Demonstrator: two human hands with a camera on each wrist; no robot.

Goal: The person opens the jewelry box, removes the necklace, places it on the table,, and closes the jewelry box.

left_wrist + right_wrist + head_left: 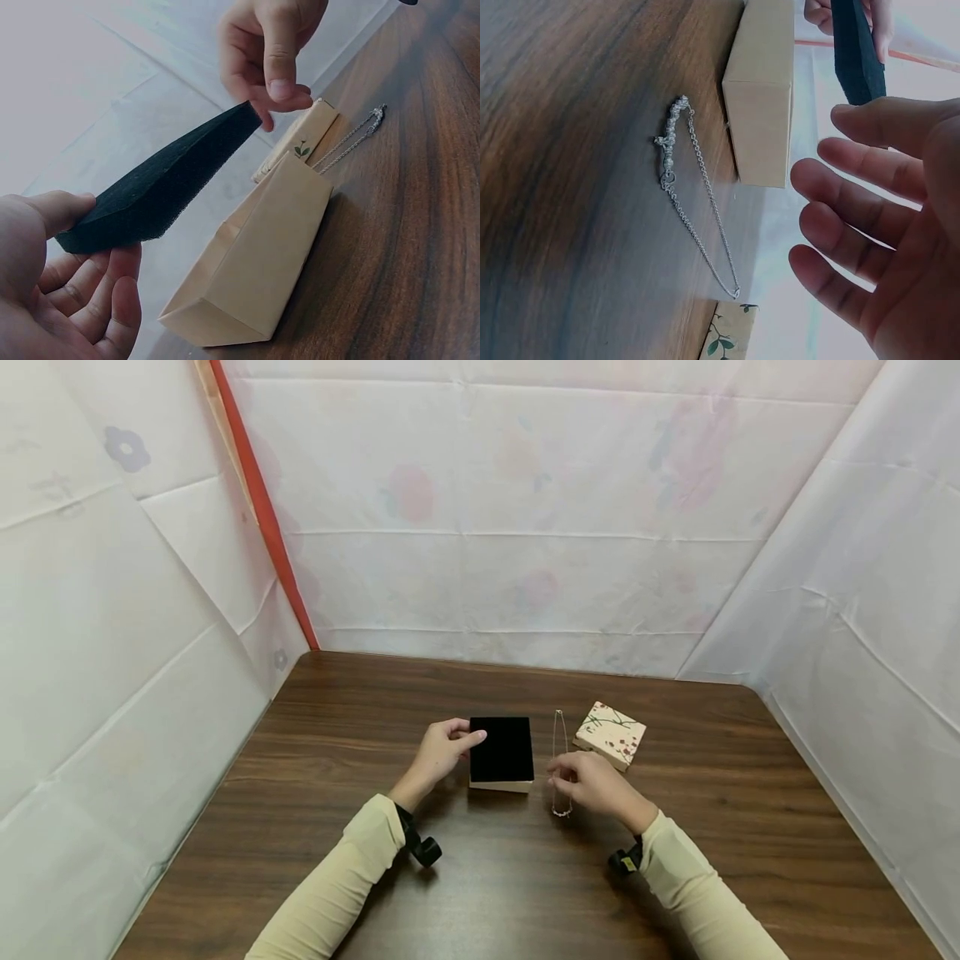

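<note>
My left hand [438, 752] pinches a black foam pad [502, 749] at its left edge, thumb on top and fingers beneath. The pad is held tilted over an open cream cardboard box [259, 259], as the left wrist view shows. Loosely bent and holding nothing, the fingers of my right hand [597, 785] hover just right of the pad, over a silver-looking chain necklace [705, 191]. The necklace lies stretched out on the table, its beaded part toward me and its clasp end away. In the head view the pad hides most of the box.
A cream box lid [611, 733] with a branch and red flower print lies beyond my right hand, beside the necklace. All of it is on a dark wood table [337, 727]. White patterned sheets [495, 510] hang around the table's back and sides.
</note>
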